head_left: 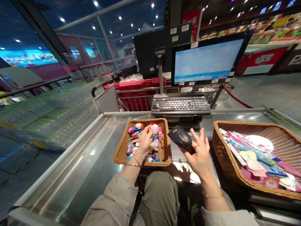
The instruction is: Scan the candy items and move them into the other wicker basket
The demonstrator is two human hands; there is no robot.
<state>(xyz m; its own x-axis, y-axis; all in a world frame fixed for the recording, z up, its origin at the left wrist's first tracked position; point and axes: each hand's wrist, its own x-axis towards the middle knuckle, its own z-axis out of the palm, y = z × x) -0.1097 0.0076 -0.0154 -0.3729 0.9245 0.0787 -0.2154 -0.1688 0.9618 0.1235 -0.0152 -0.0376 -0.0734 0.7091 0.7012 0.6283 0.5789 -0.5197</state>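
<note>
My left hand (pixel 146 138) is over the smaller wicker basket (pixel 117 153), its fingers closed on a small round pinkish-white item (pixel 154 129) with a red part on top. Beneath it, small colourful packages (pixel 137 142) fill the basket. Just right of that basket, my right hand (pixel 198 153) grips a black handheld barcode scanner (pixel 180 137) between the thumb and a finger, while the other fingers stretch out. The scanner's head points left toward the basket. Its handle is mostly hidden by the hand.
A larger wicker basket (pixel 225 163) at right holds toothbrush-like packs and pink goods. Behind the metal counter (pixel 87 157) stand a keyboard (pixel 181 105), a lit monitor (pixel 207 61) and a dark screen back (pixel 145 47). A shopping cart (pixel 131 97) and stacked bottles (pixel 58 110) lie beyond.
</note>
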